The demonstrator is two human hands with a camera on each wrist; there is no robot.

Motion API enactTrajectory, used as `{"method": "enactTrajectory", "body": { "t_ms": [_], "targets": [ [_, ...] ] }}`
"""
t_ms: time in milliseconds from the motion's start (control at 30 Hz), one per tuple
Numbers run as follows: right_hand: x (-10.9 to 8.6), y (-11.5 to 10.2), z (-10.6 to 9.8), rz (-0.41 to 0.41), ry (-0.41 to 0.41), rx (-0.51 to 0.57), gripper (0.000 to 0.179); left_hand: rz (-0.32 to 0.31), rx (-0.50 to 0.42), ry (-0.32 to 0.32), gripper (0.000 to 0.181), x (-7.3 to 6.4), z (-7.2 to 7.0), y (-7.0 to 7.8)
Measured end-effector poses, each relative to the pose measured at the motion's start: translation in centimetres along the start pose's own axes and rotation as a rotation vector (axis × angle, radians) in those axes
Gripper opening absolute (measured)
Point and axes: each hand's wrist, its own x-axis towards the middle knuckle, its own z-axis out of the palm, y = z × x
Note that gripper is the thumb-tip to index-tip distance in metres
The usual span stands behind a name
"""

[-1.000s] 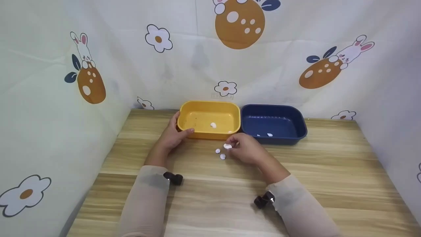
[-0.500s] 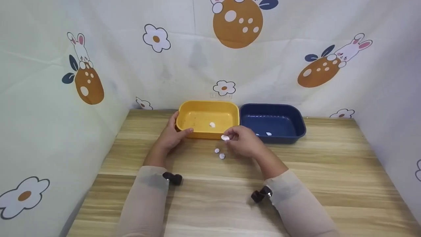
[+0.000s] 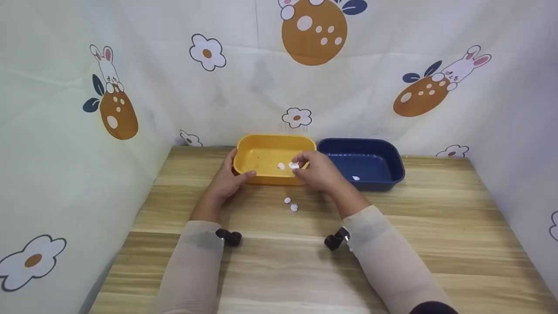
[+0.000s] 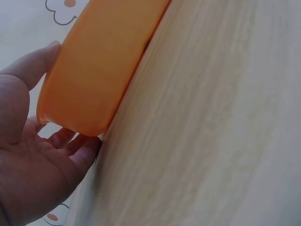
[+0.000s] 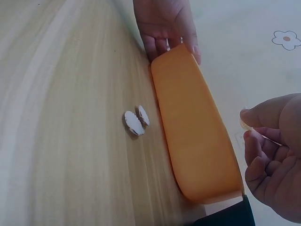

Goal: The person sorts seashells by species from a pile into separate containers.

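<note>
The right hand [image 3: 320, 172] pinches 1 white piece [image 3: 294, 165] over the right side of the yellow tray [image 3: 272, 179], whose left end the left hand [image 3: 226, 179] grips, and if this pinch slips, the piece may fall onto the near table [image 3: 270, 270].

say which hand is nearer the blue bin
Right: the right hand is by the blue bin, near its left end; the left hand, farther left, grips the yellow bin.

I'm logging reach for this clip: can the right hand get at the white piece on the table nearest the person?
Probably yes: nothing covers the nearest white piece on the table, though the right hand pinches another white piece, which likely needs releasing first.
</note>
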Motion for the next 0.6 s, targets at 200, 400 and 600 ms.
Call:
{"method": "enactTrajectory", "body": {
  "t_ms": [200,400,600],
  "targets": [
    [0.72,-0.59,0.04,0.025,-0.002,-0.010,0.020,-0.009,-0.013,-0.004,0.127,0.07,-0.04,-0.23],
    [0.89,-0.83,0.03,0.015,0.013,0.000,0.022,-0.013,-0.013,-0.003,0.127,0.06,0.01,-0.11],
    [0.93,-0.68,-0.11,0.002,0.029,0.013,0.026,-0.021,-0.020,-0.002,0.122,-0.01,0.05,0.09]
  ]
}}
